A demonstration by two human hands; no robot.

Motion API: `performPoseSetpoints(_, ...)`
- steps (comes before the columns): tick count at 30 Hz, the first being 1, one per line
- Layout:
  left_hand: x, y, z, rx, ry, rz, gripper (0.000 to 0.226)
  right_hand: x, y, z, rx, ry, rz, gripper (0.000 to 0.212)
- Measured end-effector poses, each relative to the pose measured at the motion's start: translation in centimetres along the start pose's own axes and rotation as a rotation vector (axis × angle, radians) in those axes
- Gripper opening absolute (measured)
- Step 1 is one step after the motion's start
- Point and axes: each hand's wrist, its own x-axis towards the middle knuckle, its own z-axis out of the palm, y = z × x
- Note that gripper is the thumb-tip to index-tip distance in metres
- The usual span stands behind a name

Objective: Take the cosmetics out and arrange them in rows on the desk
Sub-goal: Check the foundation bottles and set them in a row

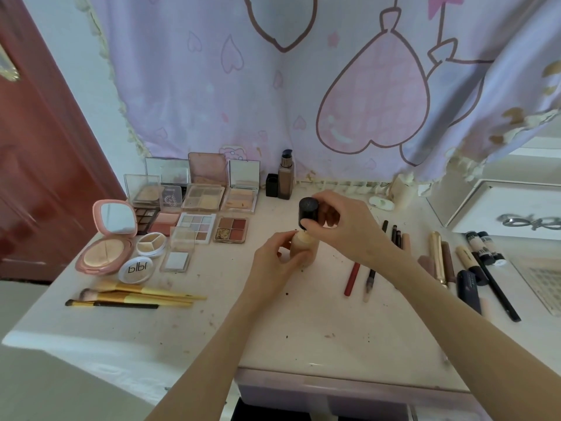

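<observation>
Left hand (274,256) grips the foundation bottle (303,249); right hand (343,223) pinches its black cap (308,211) just above, likely recapping next.

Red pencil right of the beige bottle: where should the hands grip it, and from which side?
Grip the red pencil mid-shaft, from above, fingers across its width. It lies flat on the desk, with a gap to the neighbouring pencil on its right and bare desk on its left.

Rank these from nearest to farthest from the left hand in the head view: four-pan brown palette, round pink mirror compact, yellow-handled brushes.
1. four-pan brown palette, just beyond and left of the left hand.
2. yellow-handled brushes, lower left, near the desk's front.
3. round pink mirror compact, far left.
</observation>
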Motion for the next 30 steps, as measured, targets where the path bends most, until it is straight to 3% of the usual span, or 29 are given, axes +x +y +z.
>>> performPoseSetpoints(6, 0.0, 0.0, 0.0, 0.007, 0.001, -0.006, 0.036, -0.4, -0.4, -1.0, -0.013, -0.001, -0.056, 0.013)
performPoseSetpoints(19, -0.2, 0.2, 0.0, 0.028, -0.007, 0.007, 0.037, 0.0, -0.1, -1.9, 0.073, 0.072, 0.036, 0.02)
performPoseSetpoints(30, -0.1, 0.3, -0.1, 0.043, -0.013, 0.003, 0.039, 1.2, -0.7, -1.2, 0.088, 0.074, 0.057, 0.013)
